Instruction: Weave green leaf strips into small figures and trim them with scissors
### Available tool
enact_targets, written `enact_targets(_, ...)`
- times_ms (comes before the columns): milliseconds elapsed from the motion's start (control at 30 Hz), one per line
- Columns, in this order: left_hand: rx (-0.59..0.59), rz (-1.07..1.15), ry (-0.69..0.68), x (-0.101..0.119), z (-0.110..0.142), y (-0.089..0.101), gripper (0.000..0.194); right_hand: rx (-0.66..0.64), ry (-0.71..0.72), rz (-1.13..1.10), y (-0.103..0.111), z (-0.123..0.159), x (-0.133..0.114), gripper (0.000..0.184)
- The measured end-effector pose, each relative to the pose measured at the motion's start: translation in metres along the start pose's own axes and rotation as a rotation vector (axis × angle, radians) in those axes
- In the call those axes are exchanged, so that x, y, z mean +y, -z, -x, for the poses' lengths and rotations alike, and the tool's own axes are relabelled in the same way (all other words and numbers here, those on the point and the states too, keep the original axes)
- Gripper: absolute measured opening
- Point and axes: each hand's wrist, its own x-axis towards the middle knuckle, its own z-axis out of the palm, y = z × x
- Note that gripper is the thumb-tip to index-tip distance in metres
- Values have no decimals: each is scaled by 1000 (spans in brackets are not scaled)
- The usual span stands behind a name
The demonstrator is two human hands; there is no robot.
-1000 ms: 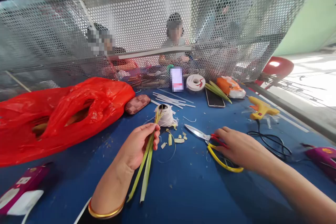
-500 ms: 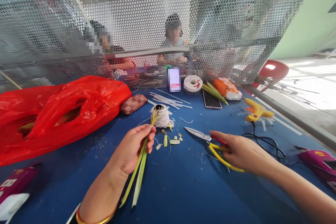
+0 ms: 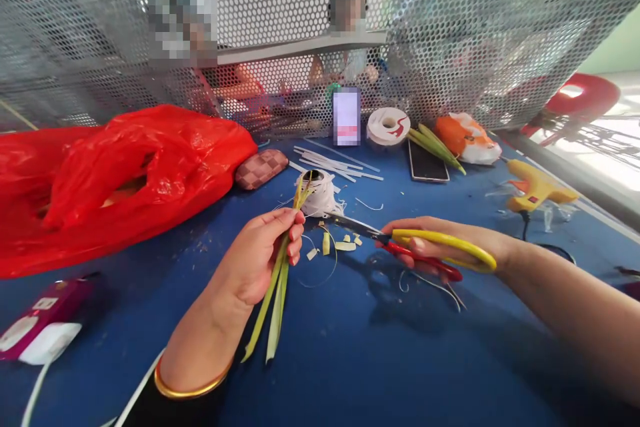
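My left hand (image 3: 267, 247) is closed in a pinch round yellow-green leaf strips (image 3: 278, 307), their ends hanging down toward me. The strips' upper tips stand in front of a spool of white thread (image 3: 320, 193). My right hand (image 3: 425, 240) grips scissors (image 3: 380, 235) with one yellow and one red handle, held above the table. Their blades point left toward the spool and look closed or nearly so. Small cut leaf pieces (image 3: 345, 246) lie below the blade tips. Under my right hand lie loose threads (image 3: 435, 285).
A red plastic bag (image 3: 200, 147) and a checkered pouch (image 3: 262, 169) lie left. White sticks (image 3: 333, 163), a ribbon roll (image 3: 389, 125), a phone (image 3: 429, 163) with leaves on it and a tissue pack (image 3: 467, 138) lie at the back. A yellow glue gun (image 3: 540, 187) is right. Perforated metal screen (image 3: 280, 0) behind.
My right hand has lifted the scissors off the table and turned them, bringing the blades left toward the spool. My left hand keeps hold of the leaf strips. The view has tilted down.
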Motion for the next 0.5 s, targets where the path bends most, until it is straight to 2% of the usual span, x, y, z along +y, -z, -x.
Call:
enact_targets(100, 2, -2, 4, 0, 2, -2, 11, -134, -2, -19, 8, -7, 1, 58)
enact_targets(500, -22, -3, 69, -3, 10, -14, 16, -224, 48, -235, 16, -40, -2, 50)
